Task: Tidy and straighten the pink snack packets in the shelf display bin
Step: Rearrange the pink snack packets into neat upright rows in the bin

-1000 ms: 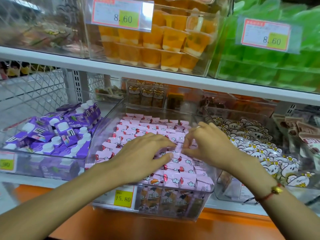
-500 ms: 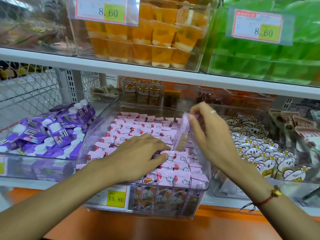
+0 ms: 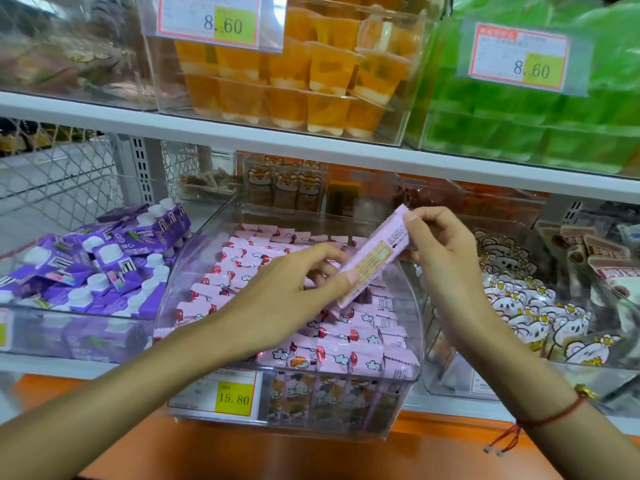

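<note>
A clear plastic display bin [image 3: 414, 344] on the lower shelf holds rows of pink snack packets [image 3: 332, 351] with red and white prints. One long pink packet [image 3: 372, 259] is held above the bin, tilted, its printed back facing me. My right hand [image 3: 441, 247] pinches its upper end between thumb and fingers. My left hand [image 3: 287, 292] grips its lower end, thumb on the front near the bottom. Both hands hover over the middle of the bin.
A bin of purple drink cartons [image 3: 104, 268] stands to the left, a bin of white cartoon-animal packets [image 3: 530, 306] to the right. A yellow price tag [image 3: 233, 398] reads 15.80. The shelf above [image 3: 311, 147] carries orange jelly cups [image 3: 311, 74] and green packs [image 3: 554, 126].
My right hand lifted one pink packet out of the rows and raised it. My left hand left the packets in the bin and took hold of the packet's lower end.
</note>
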The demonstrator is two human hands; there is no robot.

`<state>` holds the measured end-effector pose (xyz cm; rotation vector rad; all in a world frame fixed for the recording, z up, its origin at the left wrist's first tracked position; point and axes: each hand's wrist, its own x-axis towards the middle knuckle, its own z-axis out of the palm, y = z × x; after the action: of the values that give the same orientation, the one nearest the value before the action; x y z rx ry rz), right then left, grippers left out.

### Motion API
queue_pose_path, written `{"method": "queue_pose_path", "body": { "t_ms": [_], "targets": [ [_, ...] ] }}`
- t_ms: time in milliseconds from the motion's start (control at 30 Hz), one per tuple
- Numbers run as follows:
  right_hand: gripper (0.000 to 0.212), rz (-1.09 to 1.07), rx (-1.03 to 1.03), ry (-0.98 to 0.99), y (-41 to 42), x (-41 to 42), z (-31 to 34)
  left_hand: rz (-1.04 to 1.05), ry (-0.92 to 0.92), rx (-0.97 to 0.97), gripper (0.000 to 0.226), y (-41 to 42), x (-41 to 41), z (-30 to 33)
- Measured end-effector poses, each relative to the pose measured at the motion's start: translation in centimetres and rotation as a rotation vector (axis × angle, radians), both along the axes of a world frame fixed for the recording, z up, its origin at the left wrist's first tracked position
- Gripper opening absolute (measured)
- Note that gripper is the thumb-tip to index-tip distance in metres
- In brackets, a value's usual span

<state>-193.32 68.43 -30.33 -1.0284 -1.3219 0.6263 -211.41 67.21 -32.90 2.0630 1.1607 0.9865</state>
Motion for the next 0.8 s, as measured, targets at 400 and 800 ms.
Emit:
{"method": "queue_pose_path", "body": {
  "t_ms": [400,800],
  "targets": [
    [0.05,-0.047,0.409,-1.157,-1.3,-0.1,-0.1,0.043,-0.405,-0.41,0.031,0.5,0.0,0.6],
    [0.031,0.308,-0.1,-0.16,-0.2,0.4,-0.1,-0.031,-0.264,-0.128,0.054,0.6,0.2,-0.1]
  ]
}}
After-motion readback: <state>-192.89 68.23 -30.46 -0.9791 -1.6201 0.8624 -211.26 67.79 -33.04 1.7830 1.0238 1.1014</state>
